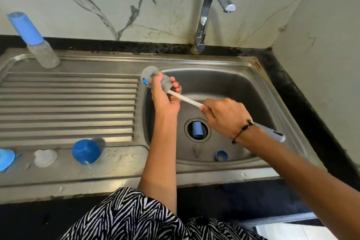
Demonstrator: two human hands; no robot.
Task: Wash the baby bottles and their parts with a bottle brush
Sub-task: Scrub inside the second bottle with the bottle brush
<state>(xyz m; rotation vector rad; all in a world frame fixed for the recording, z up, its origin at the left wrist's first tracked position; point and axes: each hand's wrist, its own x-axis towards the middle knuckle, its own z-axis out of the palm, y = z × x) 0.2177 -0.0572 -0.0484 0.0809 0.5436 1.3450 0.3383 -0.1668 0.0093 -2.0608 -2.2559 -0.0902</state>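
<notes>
Nearest us, a blue cap [86, 151], a clear teat [45, 158] and a ring [221, 155] in the sink [272, 103] look unwashed. Mid-task, we judge: our right hand [226, 117] grips the brush [187, 99], its head inside the bottle [153, 79] our left hand [165, 97] clasps. The bottle's blue print is unreadable. Far left stands another capped bottle [37, 43].

Bright, even daylight | soft glare on steel sink [253, 76] and tap [206, 15] | faint shadows in basin | wide-angle bending at edges | slight motion blur on blue cap [86, 151]
</notes>
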